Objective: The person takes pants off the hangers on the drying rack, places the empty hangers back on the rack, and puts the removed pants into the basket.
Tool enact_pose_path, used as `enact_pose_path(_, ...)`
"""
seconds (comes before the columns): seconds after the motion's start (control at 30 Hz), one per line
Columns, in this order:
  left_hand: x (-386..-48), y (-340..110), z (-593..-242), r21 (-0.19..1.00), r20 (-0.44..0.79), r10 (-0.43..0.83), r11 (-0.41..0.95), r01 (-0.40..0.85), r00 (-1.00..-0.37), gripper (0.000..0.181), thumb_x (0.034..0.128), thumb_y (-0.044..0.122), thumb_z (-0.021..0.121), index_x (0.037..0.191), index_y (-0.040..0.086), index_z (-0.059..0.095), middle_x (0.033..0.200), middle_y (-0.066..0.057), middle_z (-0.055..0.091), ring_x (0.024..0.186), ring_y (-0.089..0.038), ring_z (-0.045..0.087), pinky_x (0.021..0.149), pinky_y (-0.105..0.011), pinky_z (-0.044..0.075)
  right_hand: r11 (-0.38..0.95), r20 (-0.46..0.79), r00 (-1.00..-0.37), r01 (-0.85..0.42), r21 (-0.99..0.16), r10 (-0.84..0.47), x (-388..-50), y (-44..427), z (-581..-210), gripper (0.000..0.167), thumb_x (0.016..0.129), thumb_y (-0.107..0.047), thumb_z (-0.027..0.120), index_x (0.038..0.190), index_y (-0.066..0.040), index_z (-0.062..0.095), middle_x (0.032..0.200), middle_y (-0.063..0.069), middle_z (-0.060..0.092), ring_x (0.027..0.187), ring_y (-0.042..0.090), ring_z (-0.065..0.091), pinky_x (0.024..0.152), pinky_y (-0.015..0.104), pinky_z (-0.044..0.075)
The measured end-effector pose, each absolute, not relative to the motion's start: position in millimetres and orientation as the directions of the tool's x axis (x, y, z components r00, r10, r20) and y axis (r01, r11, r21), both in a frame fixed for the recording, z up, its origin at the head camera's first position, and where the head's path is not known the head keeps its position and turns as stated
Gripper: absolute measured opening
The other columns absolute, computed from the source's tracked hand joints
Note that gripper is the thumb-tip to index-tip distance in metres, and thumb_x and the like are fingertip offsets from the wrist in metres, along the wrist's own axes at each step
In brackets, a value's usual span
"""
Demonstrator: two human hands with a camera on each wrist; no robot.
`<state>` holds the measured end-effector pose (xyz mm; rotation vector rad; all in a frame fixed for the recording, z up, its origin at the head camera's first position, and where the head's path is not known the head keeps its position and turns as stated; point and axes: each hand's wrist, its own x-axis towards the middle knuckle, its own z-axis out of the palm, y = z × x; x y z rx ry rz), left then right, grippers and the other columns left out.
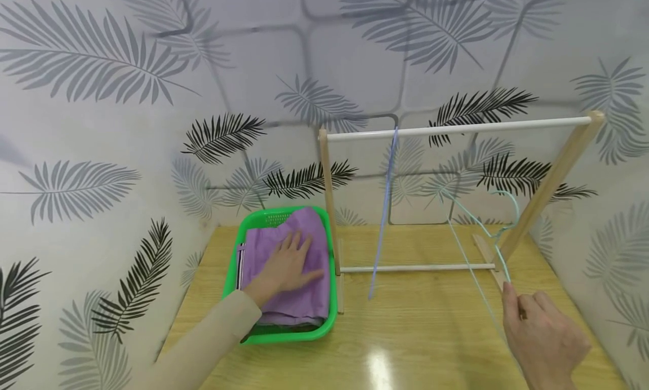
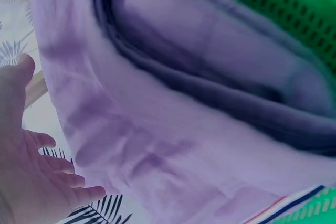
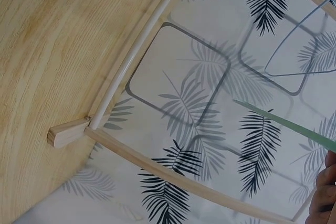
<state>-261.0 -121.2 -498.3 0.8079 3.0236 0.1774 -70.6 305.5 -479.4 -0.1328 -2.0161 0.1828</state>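
Folded purple cloth (image 1: 314, 246) lies in a green plastic basket (image 1: 332, 314) at the left. My left hand (image 1: 285, 266) is over this cloth with its fingers spread; whether it touches is hard to tell. In the left wrist view the left hand (image 2: 39, 182) is beside the cloth (image 2: 142, 135), fingers extended. At the lower right, my right hand (image 1: 545, 336) grips one end of a pale green hanger (image 1: 467, 212), its hook upward. The right wrist view shows the hanger (image 3: 294, 125) and only part of the fingers (image 3: 323, 198).
A wooden rack with a white top bar (image 1: 456, 129) stands on the wooden table (image 1: 405, 333), right of the basket. A bluish-purple hanger (image 1: 387, 204) hangs from that bar. Leaf-patterned walls (image 1: 345, 57) enclose the table behind and at both sides.
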Motion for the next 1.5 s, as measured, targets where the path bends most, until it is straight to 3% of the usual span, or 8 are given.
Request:
enact_pose_path(0.2, -271, -106, -498, 0.050, -0.041, 0.522, 0.852, 0.521, -0.852, 0.099, 0.0959, 0.072, 0.058, 0.165, 0.006, 0.031, 0.172, -0.028, 0.025, 0.163, -0.046, 0.021, 0.127, -0.069, 0.027, 0.979, 0.876, -0.446, 0.015, -0.201, 0.187, -70, 307, -480, 0.072, 0.104, -0.046, 0.049, 0.051, 0.001, 0.061, 0.050, 0.014, 0.057, 0.035, 0.008, 0.022, 0.039, 0.018, 0.008)
enact_pose_path(0.43, -278, -103, -499, 0.007, -0.125, 0.527, 0.848, 0.530, -0.841, 0.095, 0.0962, 0.074, 0.054, 0.168, 0.017, 0.029, 0.176, -0.023, 0.018, 0.165, -0.043, 0.013, 0.129, -0.068, 0.024, 0.985, 0.860, -0.483, 0.036, -0.170, 0.166, -68, 308, -481, 0.074, 0.106, -0.048, 0.046, 0.053, 0.000, 0.063, 0.057, 0.018, 0.065, 0.032, 0.017, 0.033, 0.039, 0.018, 0.010)
enact_pose_path(0.57, -282, -106, -497, -0.032, -0.176, 0.533, 0.837, 0.546, -0.828, 0.095, 0.0954, 0.076, 0.052, 0.169, 0.023, 0.026, 0.177, -0.020, 0.014, 0.166, -0.041, 0.011, 0.129, -0.067, 0.024, 0.985, 0.867, -0.471, 0.023, -0.171, 0.162, -69, 307, -482, 0.073, 0.105, -0.048, 0.048, 0.051, -0.001, 0.061, 0.056, 0.017, 0.064, 0.032, 0.015, 0.029, 0.040, 0.017, 0.008)
enact_pose_path(0.77, -286, -107, -493, -0.128, -0.244, 0.522, 0.818, 0.561, -0.817, 0.099, 0.0915, 0.080, 0.055, 0.169, 0.027, 0.023, 0.178, -0.016, 0.016, 0.166, -0.038, 0.015, 0.129, -0.063, 0.029, 0.985, 0.884, -0.442, -0.003, -0.173, 0.154, -72, 304, -481, 0.071, 0.104, -0.046, 0.051, 0.053, 0.001, 0.063, 0.054, 0.017, 0.062, 0.033, 0.015, 0.029, 0.039, 0.018, 0.007)
enact_pose_path(1.03, -287, -107, -493, -0.146, -0.279, 0.510, 0.815, 0.561, -0.814, 0.103, 0.0874, 0.082, 0.060, 0.169, 0.029, 0.026, 0.177, -0.014, 0.020, 0.166, -0.037, 0.017, 0.129, -0.062, 0.028, 0.983, 0.881, -0.445, -0.012, -0.185, 0.160, -72, 302, -481, 0.072, 0.105, -0.047, 0.050, 0.053, 0.002, 0.063, 0.055, 0.019, 0.063, 0.031, 0.017, 0.033, 0.039, 0.018, 0.008)
enact_pose_path(1.5, -293, -105, -511, -0.173, -0.313, 0.485, 0.817, 0.551, -0.817, 0.102, 0.0844, 0.083, 0.063, 0.167, 0.030, 0.031, 0.175, -0.011, 0.028, 0.165, -0.034, 0.020, 0.128, -0.057, 0.034, 0.984, 0.878, -0.451, 0.004, -0.178, 0.161, -73, 301, -478, 0.074, 0.106, -0.048, 0.047, 0.045, -0.005, 0.051, 0.047, 0.011, 0.053, 0.039, 0.005, 0.015, 0.040, 0.020, 0.006)
